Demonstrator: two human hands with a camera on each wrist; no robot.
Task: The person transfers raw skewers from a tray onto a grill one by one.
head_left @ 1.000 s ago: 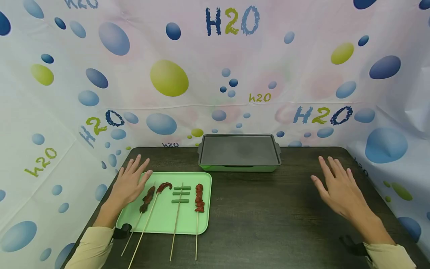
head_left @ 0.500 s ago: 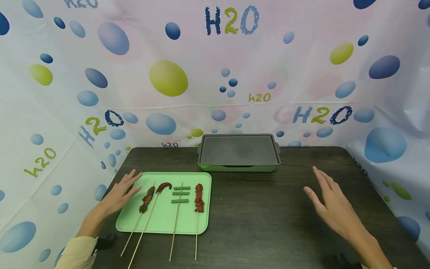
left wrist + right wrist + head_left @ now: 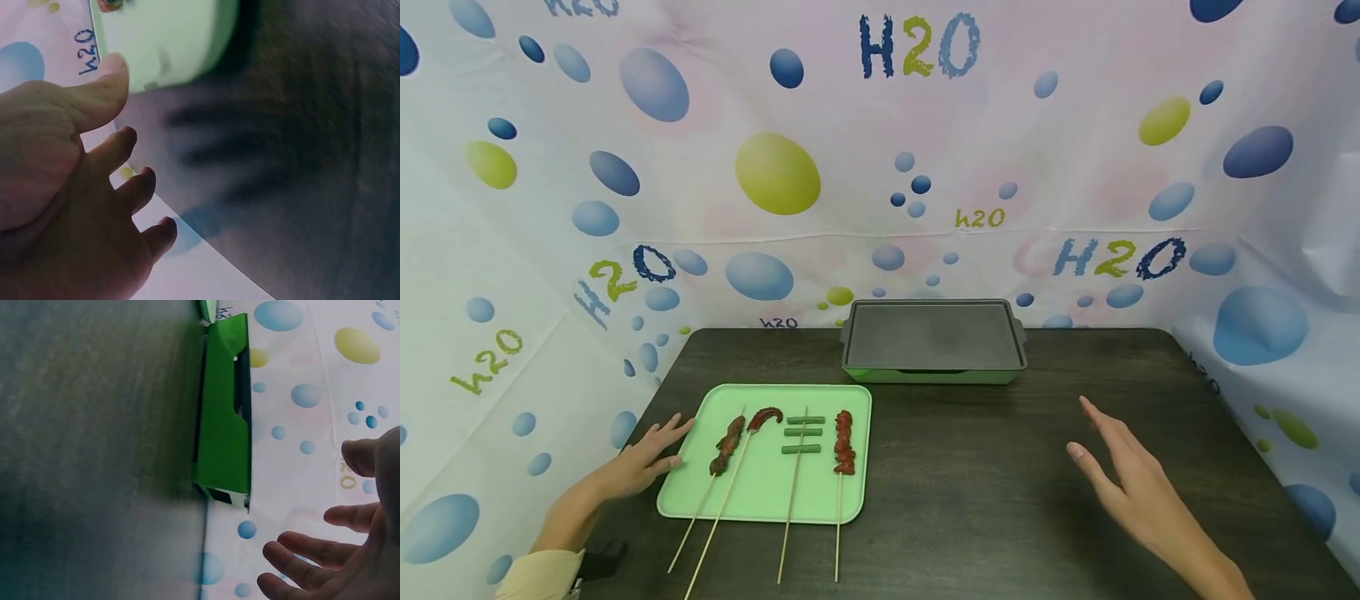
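Note:
My left hand (image 3: 638, 460) is at the left edge of a light green tray (image 3: 700, 500), fingers relaxed, holding nothing; whether it touches the rim I cannot tell. In the left wrist view the thumb overlaps the tray's corner (image 3: 187, 44). On the tray lie a brown meat skewer (image 3: 727, 446), a tentacle skewer (image 3: 766, 418), a skewer with green bean-like pieces (image 3: 803, 432) and a red meat skewer (image 3: 844, 442). Their sticks reach past the tray's near edge. Over the table's right side, my right hand (image 3: 1131, 483) hangs with loosely extended fingers and holds nothing.
A grill with a flat grey plate (image 3: 934, 333) and green base (image 3: 225, 412) stands at the back middle of the dark wooden table (image 3: 970, 483). A white curtain (image 3: 1037, 150) with blue and yellow dots hangs behind and along both sides.
My left hand has moved left and nearer, from above the tray to its left edge. The right hand has come nearer and slightly left, turning more sideways. Tray, skewers and grill stay put.

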